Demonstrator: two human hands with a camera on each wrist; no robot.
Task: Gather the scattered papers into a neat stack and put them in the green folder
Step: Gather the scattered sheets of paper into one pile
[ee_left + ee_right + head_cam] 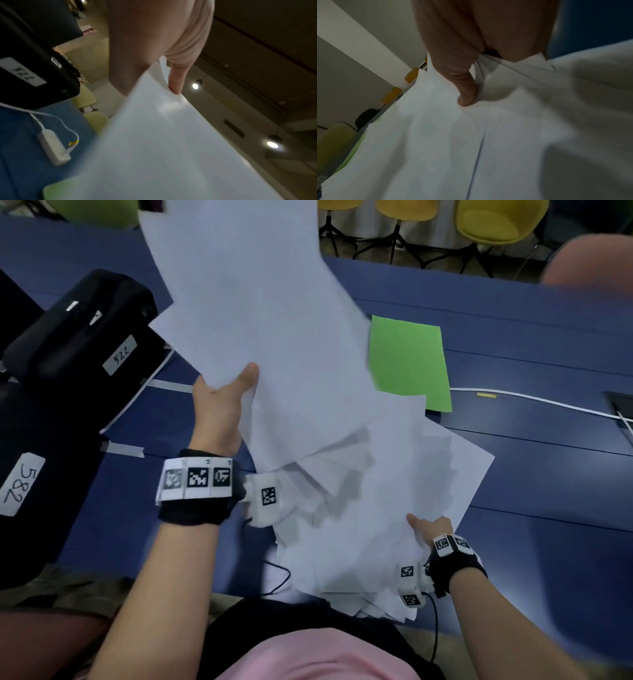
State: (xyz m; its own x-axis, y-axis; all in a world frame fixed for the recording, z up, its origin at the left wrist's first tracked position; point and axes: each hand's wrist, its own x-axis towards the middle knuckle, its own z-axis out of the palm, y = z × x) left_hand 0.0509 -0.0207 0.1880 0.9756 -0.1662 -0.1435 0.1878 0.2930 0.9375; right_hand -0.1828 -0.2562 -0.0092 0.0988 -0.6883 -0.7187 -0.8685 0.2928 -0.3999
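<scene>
My left hand pinches a white sheet by its lower edge and holds it up high over the blue table; the left wrist view shows the thumb pressed on that sheet. My right hand grips a fanned bundle of several white papers near the table's front edge, thumb on top. In the right wrist view the thumb lies on the papers. The green folder lies closed and flat behind the papers, its near-left part covered.
Black labelled cases stand at the left. A white cable and a small yellow piece lie right of the folder. A white adapter sits on the table. Yellow chairs stand beyond the far edge.
</scene>
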